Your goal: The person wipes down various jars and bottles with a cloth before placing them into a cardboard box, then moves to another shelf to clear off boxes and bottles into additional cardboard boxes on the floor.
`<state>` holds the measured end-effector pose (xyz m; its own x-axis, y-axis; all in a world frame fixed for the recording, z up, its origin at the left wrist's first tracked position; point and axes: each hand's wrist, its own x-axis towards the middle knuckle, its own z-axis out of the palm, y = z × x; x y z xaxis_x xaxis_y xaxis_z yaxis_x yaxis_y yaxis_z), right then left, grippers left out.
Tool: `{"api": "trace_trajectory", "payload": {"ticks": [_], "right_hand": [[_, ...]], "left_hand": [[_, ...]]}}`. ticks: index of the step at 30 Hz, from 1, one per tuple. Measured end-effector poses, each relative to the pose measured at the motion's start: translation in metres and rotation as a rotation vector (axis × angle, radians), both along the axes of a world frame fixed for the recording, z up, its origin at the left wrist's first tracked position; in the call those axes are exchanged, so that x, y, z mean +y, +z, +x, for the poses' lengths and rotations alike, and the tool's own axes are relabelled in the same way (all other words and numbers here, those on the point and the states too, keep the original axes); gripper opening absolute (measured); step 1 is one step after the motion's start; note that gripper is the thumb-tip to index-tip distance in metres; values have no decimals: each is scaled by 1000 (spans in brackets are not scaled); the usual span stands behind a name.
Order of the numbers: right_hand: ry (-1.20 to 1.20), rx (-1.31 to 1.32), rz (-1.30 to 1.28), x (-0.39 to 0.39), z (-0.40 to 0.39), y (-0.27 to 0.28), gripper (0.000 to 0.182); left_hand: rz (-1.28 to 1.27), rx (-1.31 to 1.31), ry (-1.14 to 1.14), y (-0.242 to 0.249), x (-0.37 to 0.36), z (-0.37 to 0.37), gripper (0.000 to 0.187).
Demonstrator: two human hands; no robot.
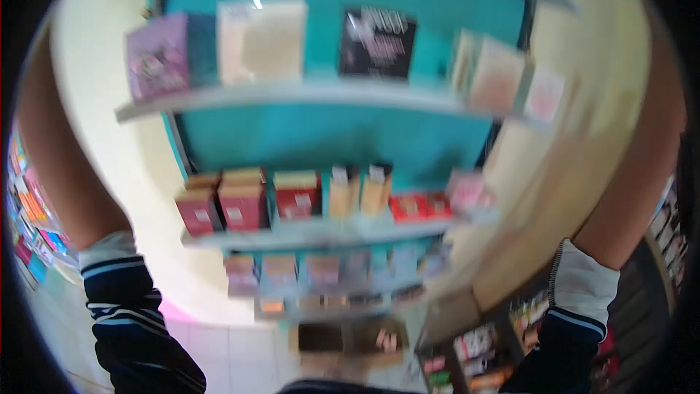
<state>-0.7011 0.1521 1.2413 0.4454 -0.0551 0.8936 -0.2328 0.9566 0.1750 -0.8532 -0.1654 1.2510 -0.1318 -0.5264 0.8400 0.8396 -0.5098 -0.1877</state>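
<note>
now, both hands are cut off from view, so their grip cannot be told. on the upper shelf (292, 93) a purple box (158, 58) and black box (378, 42) are displayed; below it, pink pieces (386, 339) are held in a carton (310, 358).

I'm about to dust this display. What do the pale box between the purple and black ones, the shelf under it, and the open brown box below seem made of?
Pale box: probably card, glossy or film-wrapped; a bright glint shows near its top.
Shelf: smooth-looking, pale, perhaps painted board or metal; blur hides which.
Open brown box: likely matt cardboard, from its tan edges.
</note>
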Motion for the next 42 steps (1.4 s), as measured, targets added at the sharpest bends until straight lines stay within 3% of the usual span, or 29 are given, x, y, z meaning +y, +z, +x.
{"api": "trace_trajectory", "payload": {"ticks": [3,7,8,9,11,12,13,14,15,16,17,19,21,23,24,26,28,31,34,35,37,38,40,42], "right_hand": [[222,-274,-158,42,59,-99,72],[483,-549,-747,105,119,-269,69],[534,-554,-919,112,132,-323,68],[566,-546,-1076,111,142,-377,68],[587,-554,-1315,82,155,-478,66],[515,-697,-1372,68,159,-515,67],[368,-836,-1485,55,166,-558,64],[598,-834,-1687,42,169,-592,60],[768,-777,-1768,29,171,-613,55],[698,-825,-1805,21,175,-643,50],[451,-891,-1953,18,173,-676,43],[296,-1005,-1987,14,171,-743,38],[205,-1157,-2007,20,165,-817,37],[150,-1188,-1949,27,151,-908,36],[88,-1222,-1882,32,143,-947,35],[198,-1013,-1946,45,108,-1006,34],[210,-1017,-1850,54,82,-1082,32],[59,-1159,-1873,75,37,-1141,34],[-47,-1213,-1799,84,11,-1209,35],[-116,-1214,-1732,87,4,-1227,35],[-77,-1096,-1668,95,-8,-1256,34],[-73,-1113,-1687,98,-12,-1263,34],[-47,-1180,-1752,102,-12,-1271,34],[-3,-1263,-1731,93,-4,-1284,40]], "left_hand": [[-261,-121,28,-100,-15,46,44],[-621,-553,-12,-239,-44,98,50],[-468,-761,117,-289,-38,98,57],[-741,-697,-450,-342,-28,104,61],[-1075,-955,-7,-420,40,121,66],[-1259,-1326,100,-446,66,138,55],[-1347,-1187,-315,-475,94,144,47],[-1396,-1303,-553,-500,127,153,44],[-1516,-1471,-708,-530,147,153,36],[-1558,-1536,-709,-568,167,156,32],[-1598,-1596,-707,-613,187,157,29],[-1506,-1679,-718,-721,216,156,21],[-1424,-1764,-571,-817,247,149,20],[-1314,-1626,-319,-944,257,139,27],[-1337,-1657,-213,-980,271,131,28],[-1376,-1686,-101,-1049,299,112,28],[-1206,-1864,22,-1116,316,97,37],[-1241,-1886,99,-1164,342,78,39],[-1249,-1798,245,-1265,339,51,41],[-1268,-1802,252,-1271,344,47,41],[-1256,-2049,41,-1265,360,46,47],[-1268,-2067,57,-1287,357,42,47],[-1425,-1665,552,-1329,355,37,49],[-1458,-1585,480,-1355,355,36,47]]}}
